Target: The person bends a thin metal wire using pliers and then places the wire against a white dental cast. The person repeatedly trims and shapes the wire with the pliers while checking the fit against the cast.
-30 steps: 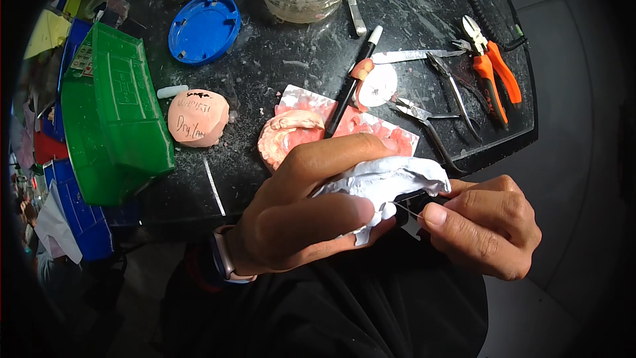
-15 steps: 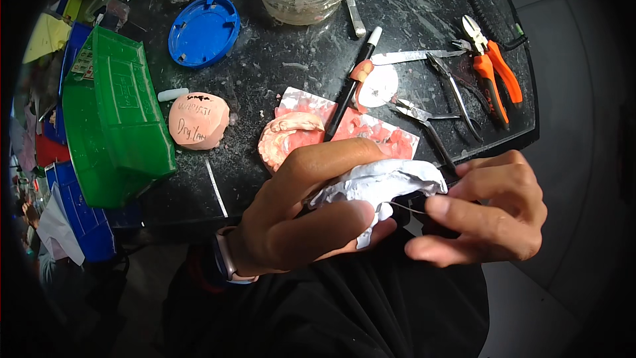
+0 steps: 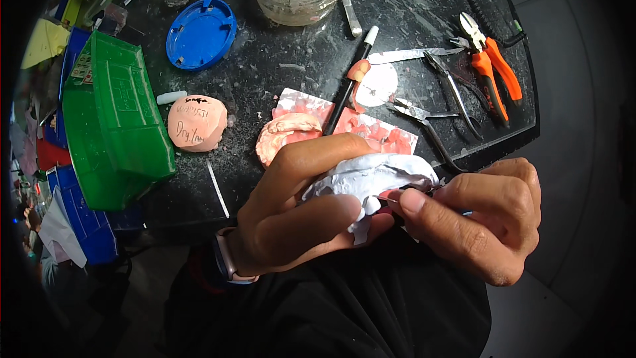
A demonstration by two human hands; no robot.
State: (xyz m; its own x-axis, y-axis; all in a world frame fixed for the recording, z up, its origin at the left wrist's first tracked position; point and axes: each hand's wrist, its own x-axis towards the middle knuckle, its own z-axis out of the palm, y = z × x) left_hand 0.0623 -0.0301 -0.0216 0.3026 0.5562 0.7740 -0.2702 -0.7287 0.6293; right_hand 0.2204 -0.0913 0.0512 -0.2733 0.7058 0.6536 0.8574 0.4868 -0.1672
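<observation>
The white cast (image 3: pixel 381 174) is held up by the worktop's (image 3: pixel 411 33) near edge, long axis roughly crosswise, one end pointing toward the right hand (image 3: pixel 490 219). It sits between thumb and fingers of the left hand (image 3: pixel 285 205), whose grip clasps it. Right fingertips bunch beside it; I cannot tell whether they grasp anything.

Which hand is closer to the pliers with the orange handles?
Right. The right hand is below the orange-handled pliers in the picture; the left hand is farther away, below and well to their left.
</observation>
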